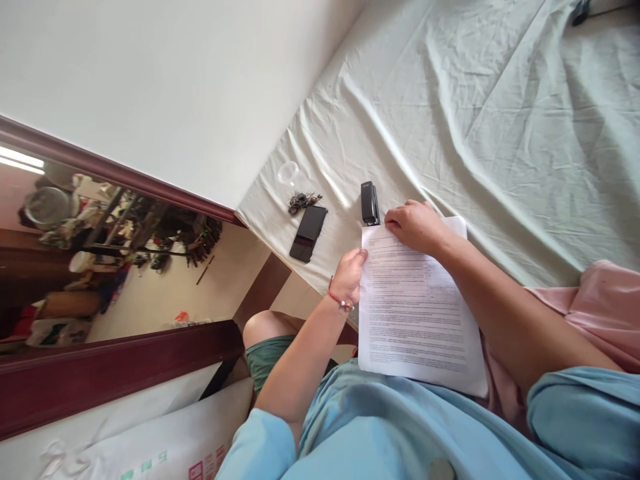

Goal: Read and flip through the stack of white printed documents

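Observation:
A stack of printed paper sheets (415, 313) lies on a pale green bed sheet (500, 133) in front of me. My left hand (350, 273), with a red bracelet at the wrist, grips the left edge of the papers near the top corner. My right hand (415, 225) rests closed on the top edge of the papers, fingers curled over them. A black stapler (369, 203) stands just beyond the papers' top left corner, close to my right hand but apart from it.
A black phone (309, 233), a bunch of keys (300, 200) and a clear plastic ring (289, 172) lie left of the stapler near the bed's edge. A pink cloth (590, 307) lies to my right. A white wall and a doorway show at the left.

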A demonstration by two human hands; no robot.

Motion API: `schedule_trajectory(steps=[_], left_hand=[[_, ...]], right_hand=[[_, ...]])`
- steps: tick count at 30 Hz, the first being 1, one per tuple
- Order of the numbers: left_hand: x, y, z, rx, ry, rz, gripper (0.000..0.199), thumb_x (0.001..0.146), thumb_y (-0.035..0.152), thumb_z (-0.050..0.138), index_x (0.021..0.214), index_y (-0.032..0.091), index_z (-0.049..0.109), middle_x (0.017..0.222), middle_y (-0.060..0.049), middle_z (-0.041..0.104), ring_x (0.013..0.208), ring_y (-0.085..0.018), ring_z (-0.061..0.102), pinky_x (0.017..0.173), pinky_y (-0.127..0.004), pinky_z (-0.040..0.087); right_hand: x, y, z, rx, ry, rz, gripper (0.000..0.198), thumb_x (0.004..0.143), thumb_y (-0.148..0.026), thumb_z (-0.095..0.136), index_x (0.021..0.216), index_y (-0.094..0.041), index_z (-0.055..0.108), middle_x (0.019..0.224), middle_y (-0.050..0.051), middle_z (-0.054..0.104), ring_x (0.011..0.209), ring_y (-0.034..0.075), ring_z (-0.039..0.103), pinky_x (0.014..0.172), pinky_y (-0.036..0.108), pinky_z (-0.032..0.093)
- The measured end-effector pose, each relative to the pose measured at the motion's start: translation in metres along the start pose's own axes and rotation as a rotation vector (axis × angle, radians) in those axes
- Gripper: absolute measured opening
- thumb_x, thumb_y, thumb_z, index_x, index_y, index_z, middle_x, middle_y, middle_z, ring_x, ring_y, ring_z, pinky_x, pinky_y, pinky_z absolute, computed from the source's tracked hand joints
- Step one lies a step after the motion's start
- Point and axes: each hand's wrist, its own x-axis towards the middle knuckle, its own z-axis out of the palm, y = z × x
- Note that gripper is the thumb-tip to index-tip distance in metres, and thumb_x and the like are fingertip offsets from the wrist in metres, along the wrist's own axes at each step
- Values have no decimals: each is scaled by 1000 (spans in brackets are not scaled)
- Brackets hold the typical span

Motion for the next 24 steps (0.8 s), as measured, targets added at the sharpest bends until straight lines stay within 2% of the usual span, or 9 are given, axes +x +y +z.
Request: schedule_trajectory(steps=[3, 6, 11, 15, 18, 21, 24], left_hand=[[6, 8, -2, 15, 33, -94, 18, 75, 24, 85, 75, 15, 69, 69, -3, 72, 86, -25, 76, 84, -35, 59], [11, 15, 0, 25, 61, -130, 14, 77, 18, 82, 74, 15, 68, 67, -3, 71, 81, -25, 76, 81, -35, 60], [18, 21, 6, 18, 82, -204, 3, 83, 14, 74, 82, 14, 71, 69, -6, 74, 84, -27, 78, 84, -40, 63], [20, 20, 6, -2, 90, -217, 13, 82, 19, 79, 92, 13, 74, 76, -7, 77, 87, -28, 79, 85, -41, 64], [19, 18, 4, -3, 85, -211, 11, 80, 18, 80, 87, 14, 73, 74, -7, 76, 86, -28, 79, 84, -40, 64], [18, 18, 3, 6, 81, -203, 8, 79, 15, 79, 81, 13, 71, 71, -6, 75, 83, -27, 78, 83, -39, 64], [18, 17, 3, 3, 70, -191, 10, 77, 14, 80, 80, 13, 71, 71, -6, 75, 83, -27, 78, 83, -40, 64]], right_hand=[[0, 0, 2, -12, 2, -5, 31, 104, -23, 45, 100, -21, 76, 106, 8, 80, 108, 30, 60, 85, 42, 35], [0, 3, 4, -2, 18, -6, 30, 105, -24, 47, 105, -21, 76, 110, 9, 79, 110, 31, 58, 86, 42, 36], [1, 7, 5, 0, 44, -13, 28, 104, -23, 48, 101, -20, 76, 107, 10, 77, 107, 31, 55, 86, 43, 37], [0, 7, 5, -3, 38, 4, 29, 103, -23, 47, 101, -21, 76, 107, 10, 76, 109, 31, 55, 85, 44, 37], [0, 6, 7, 21, 77, 9, 28, 102, -24, 51, 115, -23, 76, 117, 10, 75, 114, 32, 53, 88, 45, 37], [1, 6, 8, 63, 138, -59, 29, 100, -23, 56, 118, -26, 78, 128, 8, 73, 117, 32, 50, 91, 46, 36], [0, 5, 7, 61, 117, -151, 32, 102, -23, 52, 106, -27, 83, 121, 9, 74, 113, 31, 50, 91, 46, 34]])
